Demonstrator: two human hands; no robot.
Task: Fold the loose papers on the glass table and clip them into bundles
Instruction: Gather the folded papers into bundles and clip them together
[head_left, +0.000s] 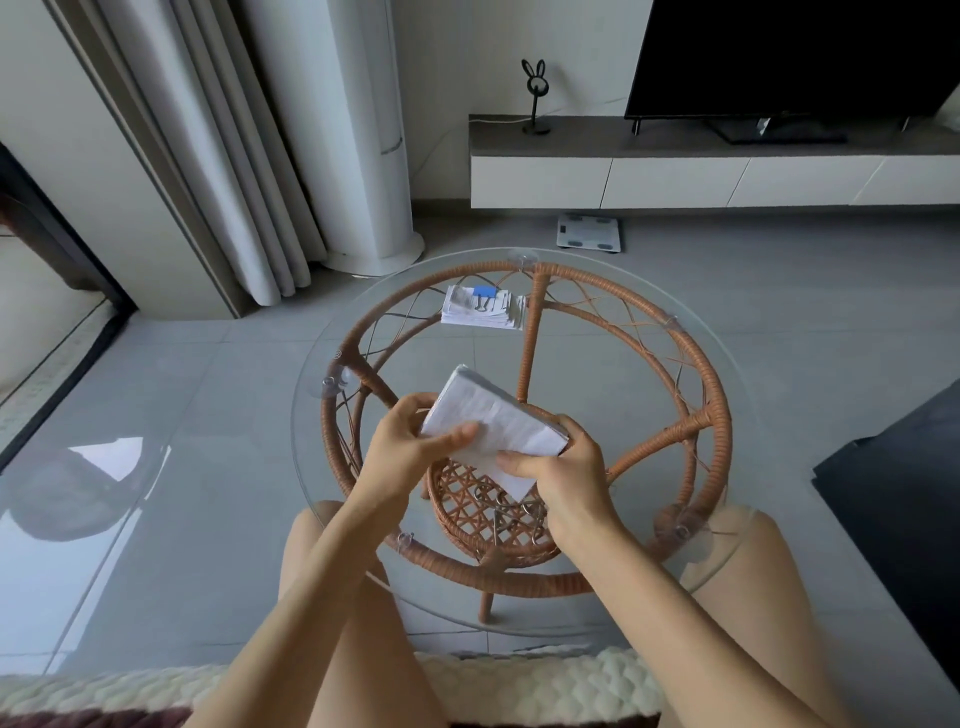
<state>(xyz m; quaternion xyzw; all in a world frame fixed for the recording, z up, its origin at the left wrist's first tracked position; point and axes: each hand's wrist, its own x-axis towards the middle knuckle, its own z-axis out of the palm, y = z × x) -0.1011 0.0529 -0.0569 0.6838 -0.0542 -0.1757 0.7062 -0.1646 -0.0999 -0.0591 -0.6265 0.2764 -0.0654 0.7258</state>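
Note:
I hold a folded stack of white papers (493, 421) tilted above the round glass table (727, 353). My left hand (410, 441) grips its left edge, thumb on top. My right hand (566, 467) grips the near right corner, thumb pressing the lower sheet. At the table's far side lies a finished paper bundle (483, 312) held by a blue binder clip (484, 297). Below my hands a small wicker basket (483, 514) holds several metal-handled clips (511, 512), partly hidden by the papers.
The glass top rests on a rattan ring frame (722, 431). My knees sit under the near rim. Beyond are a tall white floor unit (363, 130), curtains, a bathroom scale (589, 232) on the floor, and a TV bench (675, 171).

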